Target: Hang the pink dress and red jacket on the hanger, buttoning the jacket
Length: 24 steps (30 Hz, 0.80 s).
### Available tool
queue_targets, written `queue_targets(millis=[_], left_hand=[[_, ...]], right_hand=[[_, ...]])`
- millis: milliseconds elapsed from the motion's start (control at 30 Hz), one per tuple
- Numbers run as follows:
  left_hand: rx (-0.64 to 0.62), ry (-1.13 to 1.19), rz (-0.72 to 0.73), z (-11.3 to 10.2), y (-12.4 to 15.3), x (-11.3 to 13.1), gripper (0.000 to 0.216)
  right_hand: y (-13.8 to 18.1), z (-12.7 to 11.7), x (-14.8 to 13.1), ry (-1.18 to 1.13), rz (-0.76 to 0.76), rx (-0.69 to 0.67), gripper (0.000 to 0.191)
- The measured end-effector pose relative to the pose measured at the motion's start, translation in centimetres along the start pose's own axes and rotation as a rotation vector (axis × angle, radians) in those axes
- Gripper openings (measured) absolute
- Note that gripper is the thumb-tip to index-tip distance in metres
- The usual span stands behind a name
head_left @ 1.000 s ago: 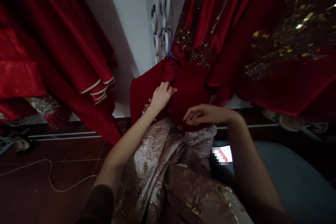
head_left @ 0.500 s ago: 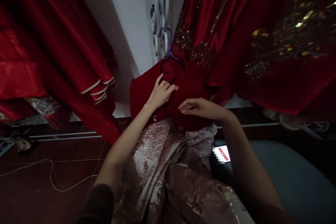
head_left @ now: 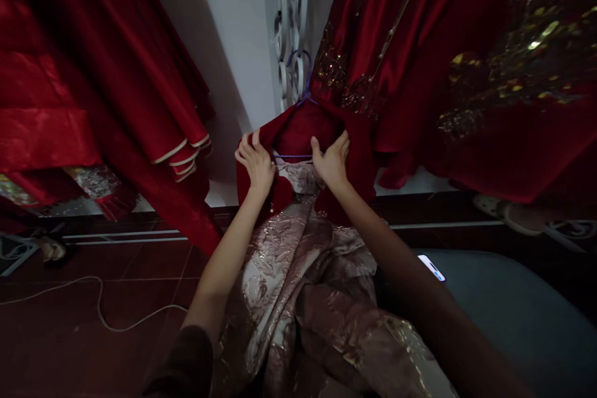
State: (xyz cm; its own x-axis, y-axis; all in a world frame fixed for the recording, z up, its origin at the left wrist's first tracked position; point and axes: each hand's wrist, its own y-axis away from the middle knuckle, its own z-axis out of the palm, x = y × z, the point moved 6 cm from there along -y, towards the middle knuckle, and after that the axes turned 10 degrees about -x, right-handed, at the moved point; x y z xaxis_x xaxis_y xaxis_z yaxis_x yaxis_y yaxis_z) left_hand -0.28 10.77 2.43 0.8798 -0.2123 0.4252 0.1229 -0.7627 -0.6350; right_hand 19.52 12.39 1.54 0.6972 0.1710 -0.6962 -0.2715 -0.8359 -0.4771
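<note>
A short red jacket [head_left: 361,168] hangs on a thin blue-purple hanger [head_left: 308,95], its front parted. My left hand [head_left: 257,165] grips the left front panel, fingers laid over the cloth. On the other panel's edge, my right hand [head_left: 333,165] has hold with the thumb toward the opening. Between the panels show the red inside, the hanger's bottom bar and the top of a shiny pinkish-gold brocade skirt [head_left: 275,267]. The skirt drapes down toward me below the jacket. Small bead ornaments sit near the jacket's lower front corners.
Red garments [head_left: 172,99] hang at left, and red satin ones with gold sequins [head_left: 522,43] at right. White scrollwork metal [head_left: 282,31] stands behind the hanger. A phone [head_left: 431,268] lies on a grey-green seat [head_left: 504,298]. A white cable [head_left: 100,305] crosses the tiled floor.
Both hands have moved apart, left hand to the left and right hand up to the jacket's edge. The jacket front, closed before, is now spread, showing the hanger bar and skirt top.
</note>
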Motion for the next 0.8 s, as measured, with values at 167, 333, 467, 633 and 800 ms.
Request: queue_targets(millis=[167, 333, 467, 633, 800], left_hand=[[0.024, 0.205, 0.020, -0.3, -1.2, -3.5, 0.068], [-0.070, 0.311, 0.028, 0.5, -2.1, -5.4, 0.057], [-0.106, 0.356, -0.011, 0.5, -2.6, -6.1, 0.050], [-0.217, 0.266, -0.221, 0.5, -4.9, -8.9, 0.033], [-0.422, 0.511, -0.248, 0.2, -6.8, -11.9, 0.023]], right_hand=[[-1.4, -1.9, 3.6, 0.086, 0.020, -0.060, 0.072], [-2.2, -3.9, 4.7, 0.147, -0.122, -0.135, 0.066], [-2.5, -4.4, 4.4, 0.183, -0.286, -0.200, 0.068], [-4.6, -5.0, 4.4, 0.275, -0.122, -0.226, 0.071], [-8.2, -6.7, 3.6, 0.509, -0.048, -0.363, 0.071]])
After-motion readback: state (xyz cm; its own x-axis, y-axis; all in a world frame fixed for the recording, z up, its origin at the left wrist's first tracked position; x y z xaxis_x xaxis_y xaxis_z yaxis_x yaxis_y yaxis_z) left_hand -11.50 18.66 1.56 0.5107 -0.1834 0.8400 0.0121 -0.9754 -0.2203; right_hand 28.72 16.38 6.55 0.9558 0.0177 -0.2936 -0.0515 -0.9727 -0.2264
